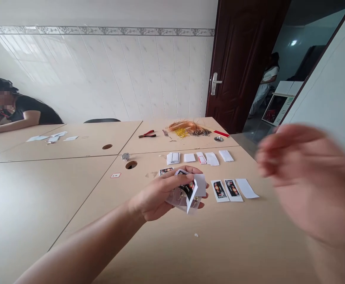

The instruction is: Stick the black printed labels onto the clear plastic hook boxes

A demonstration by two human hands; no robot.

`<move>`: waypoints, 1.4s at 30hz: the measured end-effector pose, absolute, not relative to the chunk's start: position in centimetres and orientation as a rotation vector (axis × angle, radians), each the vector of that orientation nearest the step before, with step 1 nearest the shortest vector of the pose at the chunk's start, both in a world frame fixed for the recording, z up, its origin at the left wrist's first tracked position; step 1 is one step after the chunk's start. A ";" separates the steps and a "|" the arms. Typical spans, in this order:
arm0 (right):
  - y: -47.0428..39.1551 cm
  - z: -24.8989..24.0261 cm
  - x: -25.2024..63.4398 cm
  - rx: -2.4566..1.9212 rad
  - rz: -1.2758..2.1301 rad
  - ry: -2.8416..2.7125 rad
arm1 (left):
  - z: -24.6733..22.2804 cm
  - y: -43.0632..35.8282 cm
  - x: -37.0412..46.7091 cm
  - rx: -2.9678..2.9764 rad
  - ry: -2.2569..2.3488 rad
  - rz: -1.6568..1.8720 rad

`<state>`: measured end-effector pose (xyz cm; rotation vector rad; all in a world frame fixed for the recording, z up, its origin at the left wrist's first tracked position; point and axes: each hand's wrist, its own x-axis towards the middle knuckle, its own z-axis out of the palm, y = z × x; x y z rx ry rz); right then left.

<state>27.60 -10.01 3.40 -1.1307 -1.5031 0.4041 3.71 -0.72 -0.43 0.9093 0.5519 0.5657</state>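
Observation:
My left hand point(163, 193) is over the middle of the table and grips a small clear plastic packet with a folded printed card point(188, 191). My right hand point(305, 177) is raised at the right, blurred by motion, fingers spread and holding nothing. To the right of the packet lie two printed cards point(226, 190) and a blank white slip point(247, 188). Another printed card point(165, 170) lies just behind my left hand.
A row of white slips point(200, 157) lies farther back. Red-handled pliers point(147, 135) and a bundle of gold wires point(187, 129) are at the far edge. A cable hole point(131, 165) is in the table point(234, 244). A person sits at far left point(12, 110). A dark door point(243, 59) stands open.

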 end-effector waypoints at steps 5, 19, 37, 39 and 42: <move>-7.1 1.2 24.8 -1.193 0.525 -1.734 | 1.6 0.0 4.1 1.052 0.517 0.615; -6.5 -0.8 25.6 -1.220 0.390 -2.000 | -0.9 1.0 3.8 0.987 0.591 0.547; -6.5 -0.2 25.4 -1.220 0.410 -2.085 | -1.2 0.5 4.2 0.960 0.602 0.509; -6.6 -0.2 25.2 -1.193 0.449 -2.057 | -1.0 0.3 4.1 0.981 0.600 0.526; -6.7 -0.4 25.0 -1.151 0.368 -2.051 | -0.4 0.1 4.1 0.998 0.614 0.543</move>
